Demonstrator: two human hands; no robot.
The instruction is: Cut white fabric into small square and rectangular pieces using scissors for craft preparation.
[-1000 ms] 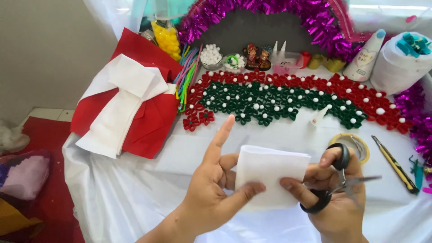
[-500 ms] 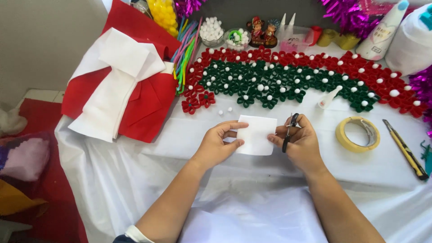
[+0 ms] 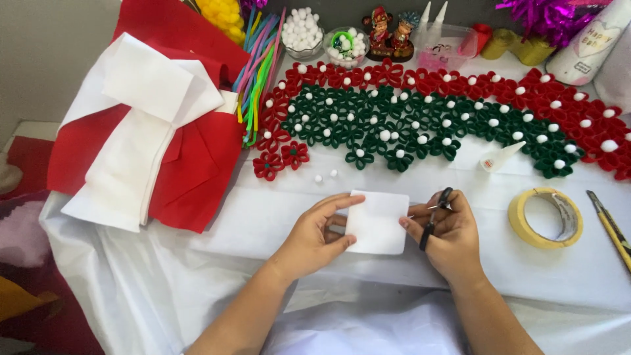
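A small white rectangular piece of felt (image 3: pixel 377 222) lies flat on the white tablecloth (image 3: pixel 263 230). My left hand (image 3: pixel 314 238) pinches its left edge between thumb and fingers. My right hand (image 3: pixel 448 233) touches the piece's right edge and grips a pair of black-handled scissors (image 3: pixel 435 217), blades closed and mostly hidden in the fist. Beyond my hands stretches a mat of red and green felt flowers with white pompoms (image 3: pixel 427 118).
Red and white felt sheets (image 3: pixel 141 131) are stacked at left, with coloured pipe cleaners (image 3: pixel 259 66) beside them. A tape roll (image 3: pixel 545 218) and a yellow utility knife (image 3: pixel 611 230) lie at right. A small glue bottle (image 3: pixel 501 158), a pompom bowl (image 3: pixel 302 29) and figurines (image 3: pixel 389 33) stand further back.
Both hands have lowered the white piece from mid-air onto the table. The scissors, held open by the handles before, are now folded into my right fist.
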